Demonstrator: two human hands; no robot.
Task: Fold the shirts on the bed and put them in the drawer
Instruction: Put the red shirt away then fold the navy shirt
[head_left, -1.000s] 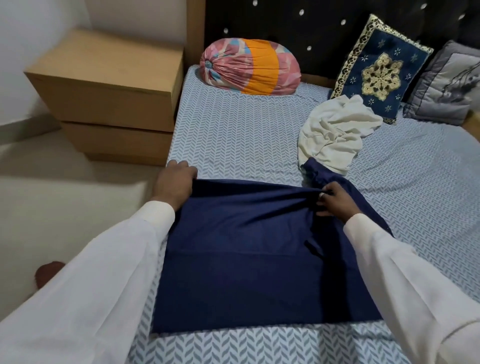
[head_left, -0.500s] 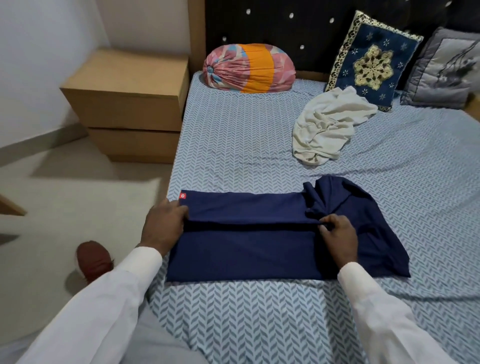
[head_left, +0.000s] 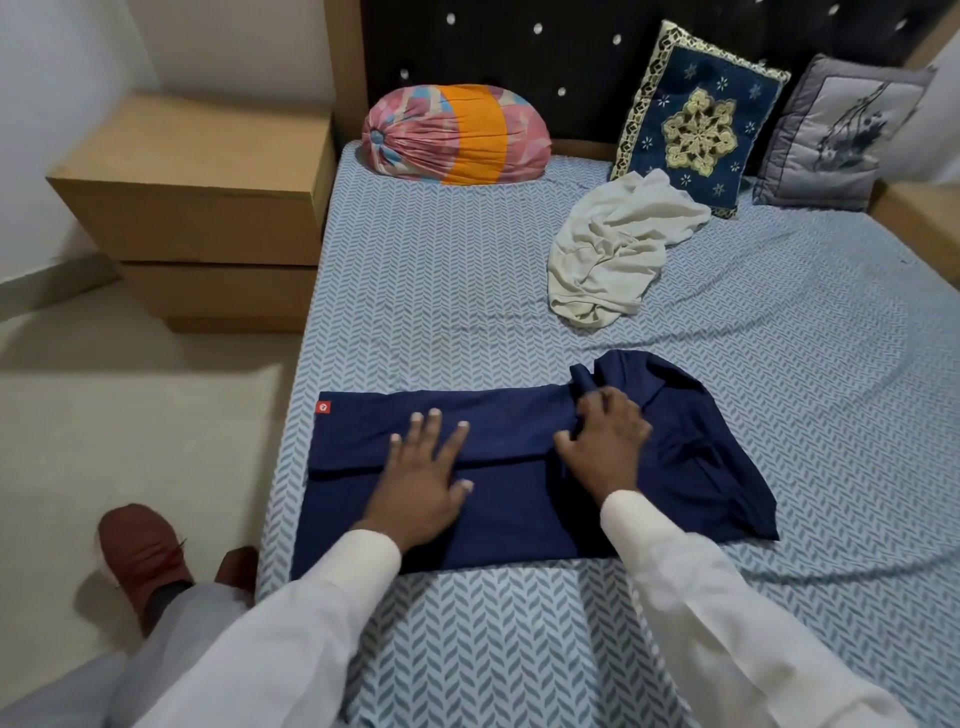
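The bed, in a blue herringbone sheet, fills most of the view. Its right side is cut off by the frame and its near edge is hidden under two white sleeves. Just beside its left side stands a wooden drawer unit with two drawer fronts, both closed.

Two shirts lie on the bed. The navy shirt is at the near edge, folded into a long band, with its right end bunched so that collar and sleeves are hard to tell apart. The cream shirt lies crumpled and well apart, further up the bed.

Three pillows rest against the headboard: one pink and orange bolster, one blue embroidered cushion touching the cream shirt, and one grey cushion.

Both hands rest on the navy shirt. The left hand has its grip wide, fingers spread flat and pressing the folded band. The right hand lies on the bunched part with fingers loosely bent and spread, closed round nothing I can see.

One brown shoe stands on the floor. One small red label shows at the navy shirt's far left corner.
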